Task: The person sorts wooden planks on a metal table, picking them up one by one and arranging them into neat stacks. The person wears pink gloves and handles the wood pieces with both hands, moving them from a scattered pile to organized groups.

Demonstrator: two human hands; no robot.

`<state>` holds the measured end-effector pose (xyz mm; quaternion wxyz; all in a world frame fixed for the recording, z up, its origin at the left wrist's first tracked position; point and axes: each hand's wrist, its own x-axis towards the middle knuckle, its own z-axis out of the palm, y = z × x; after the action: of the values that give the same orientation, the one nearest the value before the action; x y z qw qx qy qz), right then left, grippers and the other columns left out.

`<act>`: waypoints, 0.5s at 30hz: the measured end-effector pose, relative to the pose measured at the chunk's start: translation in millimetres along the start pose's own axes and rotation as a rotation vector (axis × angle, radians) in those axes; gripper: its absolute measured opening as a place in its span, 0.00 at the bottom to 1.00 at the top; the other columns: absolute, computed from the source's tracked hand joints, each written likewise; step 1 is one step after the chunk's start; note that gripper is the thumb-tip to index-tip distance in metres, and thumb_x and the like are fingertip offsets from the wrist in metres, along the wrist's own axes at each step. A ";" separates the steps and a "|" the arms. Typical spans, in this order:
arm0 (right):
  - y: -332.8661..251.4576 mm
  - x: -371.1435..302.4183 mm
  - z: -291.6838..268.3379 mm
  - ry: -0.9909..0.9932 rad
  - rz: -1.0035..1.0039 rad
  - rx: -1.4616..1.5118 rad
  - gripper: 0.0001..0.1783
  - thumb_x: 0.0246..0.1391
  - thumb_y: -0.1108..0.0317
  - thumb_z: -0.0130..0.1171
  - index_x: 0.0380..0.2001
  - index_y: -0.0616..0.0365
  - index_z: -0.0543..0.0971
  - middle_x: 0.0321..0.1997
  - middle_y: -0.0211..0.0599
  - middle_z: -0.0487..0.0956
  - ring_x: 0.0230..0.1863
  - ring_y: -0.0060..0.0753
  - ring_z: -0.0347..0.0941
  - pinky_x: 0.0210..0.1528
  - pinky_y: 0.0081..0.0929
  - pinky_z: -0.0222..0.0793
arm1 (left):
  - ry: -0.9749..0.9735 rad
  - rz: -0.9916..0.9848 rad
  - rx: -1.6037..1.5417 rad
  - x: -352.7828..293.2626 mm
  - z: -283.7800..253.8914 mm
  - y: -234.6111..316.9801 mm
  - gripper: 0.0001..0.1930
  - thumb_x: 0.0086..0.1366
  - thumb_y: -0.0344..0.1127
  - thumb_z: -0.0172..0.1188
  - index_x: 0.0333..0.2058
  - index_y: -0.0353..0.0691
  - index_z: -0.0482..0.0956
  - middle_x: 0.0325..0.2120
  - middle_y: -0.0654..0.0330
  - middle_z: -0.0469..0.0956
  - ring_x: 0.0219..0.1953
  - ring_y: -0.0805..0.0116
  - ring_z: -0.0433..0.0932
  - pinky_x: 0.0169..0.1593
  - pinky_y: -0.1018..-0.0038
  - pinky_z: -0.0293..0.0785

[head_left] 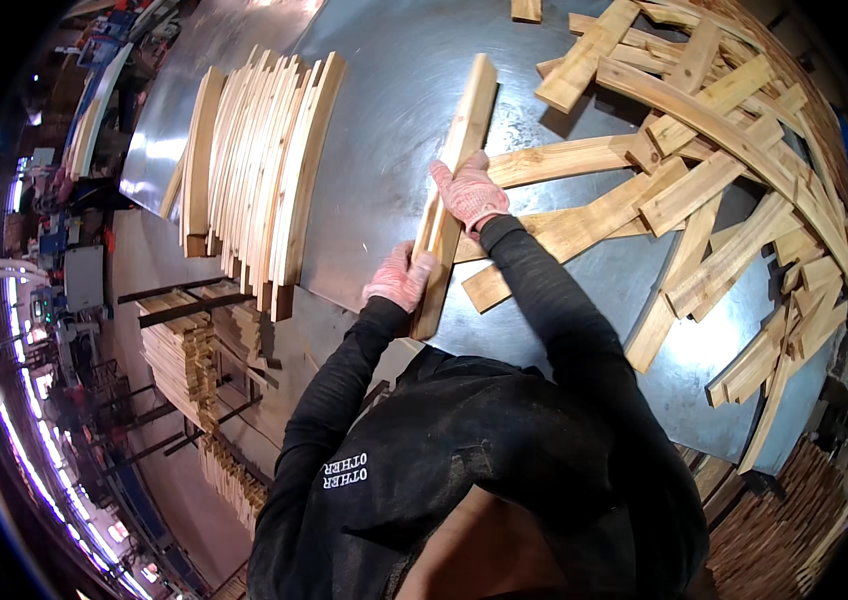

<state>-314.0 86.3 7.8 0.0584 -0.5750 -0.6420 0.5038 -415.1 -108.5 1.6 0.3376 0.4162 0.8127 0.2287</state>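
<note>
A long, pale wooden board (471, 115) lies slanted in front of me over the metal table, its far end tipped to the right. Around its near part my left hand (399, 278), in a pinkish work glove, is closed along the left edge. Farther up, my right hand (471, 190), gloved alike, grips the board from its right side, fingers wrapped over it. Lines along its near half could be a second board pressed against it; I cannot tell. Just right of my right hand, loose boards (569, 160) reach toward the held one.
A row of boards set on edge (262, 170) stands on the left of the metal table (364, 150). Jumbled loose boards (704, 180) cover its right side. Below left, a rack holds stacked boards (179, 360). More stacked wood (784, 520) is at lower right.
</note>
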 end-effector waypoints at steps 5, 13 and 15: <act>10.5 30.2 -82.0 0.540 -0.832 -0.310 0.27 0.62 0.49 0.51 0.54 0.59 0.74 0.50 0.53 0.78 0.50 0.52 0.75 0.56 0.38 0.68 | -0.109 -0.179 -0.038 -5.2 18.6 30.3 0.42 0.52 0.53 0.70 0.59 0.32 0.64 0.44 0.44 0.79 0.46 0.51 0.79 0.50 0.63 0.73; 97.8 114.8 -292.2 0.440 -0.285 -1.102 0.57 0.42 0.48 0.68 0.71 0.50 0.50 0.59 0.57 0.71 0.56 0.62 0.70 0.57 0.49 0.68 | -0.029 -0.156 -0.360 -17.0 -36.8 -40.2 0.36 0.50 0.48 0.71 0.54 0.33 0.72 0.44 0.48 0.79 0.47 0.58 0.77 0.53 0.68 0.72; 89.0 98.1 -269.0 0.459 -0.230 -1.138 0.51 0.44 0.53 0.68 0.69 0.47 0.53 0.51 0.51 0.75 0.52 0.58 0.73 0.52 0.49 0.70 | 0.099 -0.071 -0.180 -18.8 -83.6 -45.8 0.34 0.51 0.45 0.71 0.54 0.33 0.72 0.43 0.50 0.79 0.45 0.61 0.78 0.52 0.69 0.73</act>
<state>-110.1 305.5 25.4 -0.0665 -0.5369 -0.8387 -0.0631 -492.8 -156.8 34.3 0.3410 0.3435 0.8187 0.3089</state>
